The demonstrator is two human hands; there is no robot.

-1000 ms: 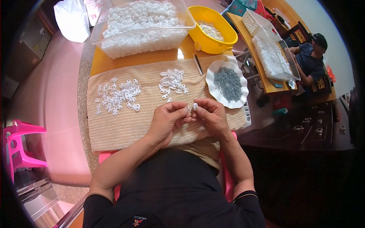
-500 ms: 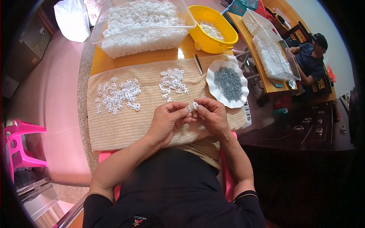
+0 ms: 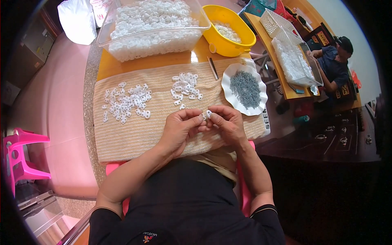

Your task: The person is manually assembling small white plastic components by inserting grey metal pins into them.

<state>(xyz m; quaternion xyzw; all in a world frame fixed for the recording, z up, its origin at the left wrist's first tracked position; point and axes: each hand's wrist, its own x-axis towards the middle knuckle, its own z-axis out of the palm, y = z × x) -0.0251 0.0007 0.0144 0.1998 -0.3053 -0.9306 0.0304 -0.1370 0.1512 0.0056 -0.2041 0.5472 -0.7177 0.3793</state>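
Close together over the near edge of the towel, my left hand (image 3: 181, 128) and my right hand (image 3: 229, 125) are both closed in a pinch. A small white plastic piece with holes (image 3: 209, 114) sticks up from between my right thumb and fingers. My left fingertips meet it from the other side, around a tiny pale part that is mostly hidden. Just beyond my hands lies a small pile of white two-holed plastic pieces (image 3: 185, 85); a wider pile of similar pieces (image 3: 124, 102) is spread to the left. To the right, a white wavy-rimmed plate (image 3: 226, 87) holds many small grey metal parts (image 3: 246, 90), apparently springs.
A striped beige towel (image 3: 134, 145) covers the table's near part. Behind it stand a clear bin (image 3: 155, 34) heaped with white pieces and a yellow basin (image 3: 230, 49). Two thin sticks (image 3: 213, 68) lie beside the plate. At right, another person (image 3: 332, 63) sits at a second table (image 3: 290, 94).
The white piece has tilted slightly between my fingertips. Both hands stay in nearly the same place, and the piles look unchanged.
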